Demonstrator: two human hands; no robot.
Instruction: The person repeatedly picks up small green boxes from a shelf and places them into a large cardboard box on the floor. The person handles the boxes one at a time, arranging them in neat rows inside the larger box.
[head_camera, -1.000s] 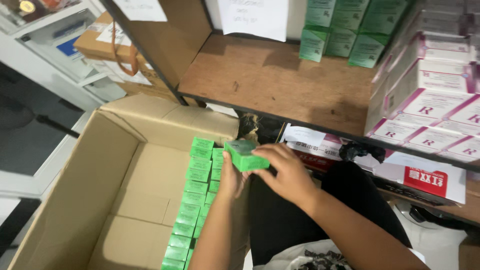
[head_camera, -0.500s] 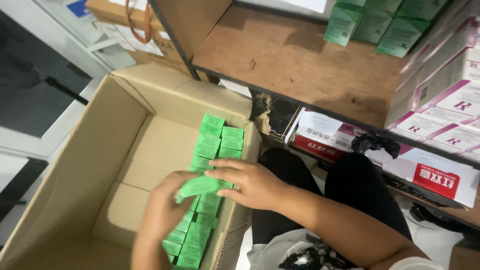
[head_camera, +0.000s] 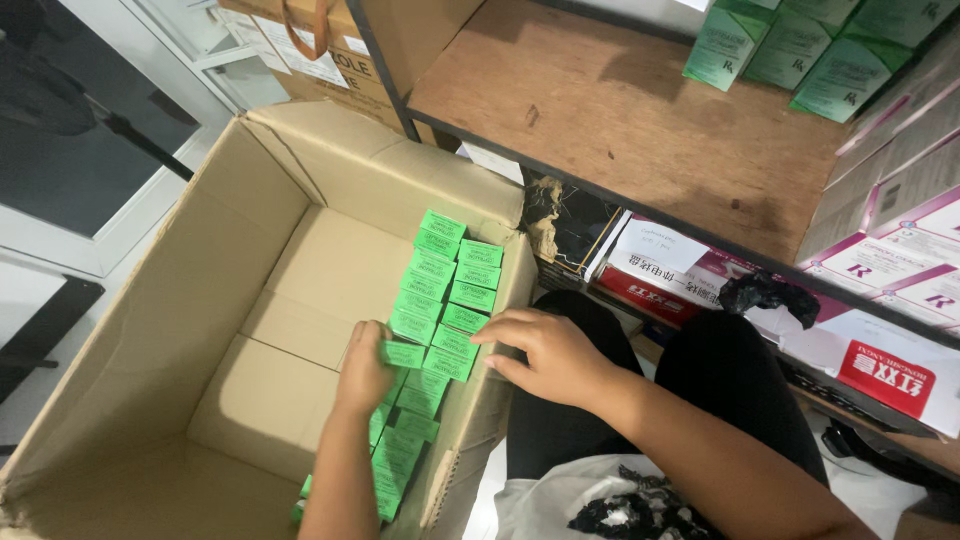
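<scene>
Holding a green box (head_camera: 404, 354), left hand (head_camera: 364, 368) inside carton (head_camera: 190, 300).

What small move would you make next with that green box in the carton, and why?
Probably press the green box down into the rows. The left hand holds it at the edge of the packed green boxes, not yet seated level with them, while the right hand rests at the carton wall beside the rows.
</scene>
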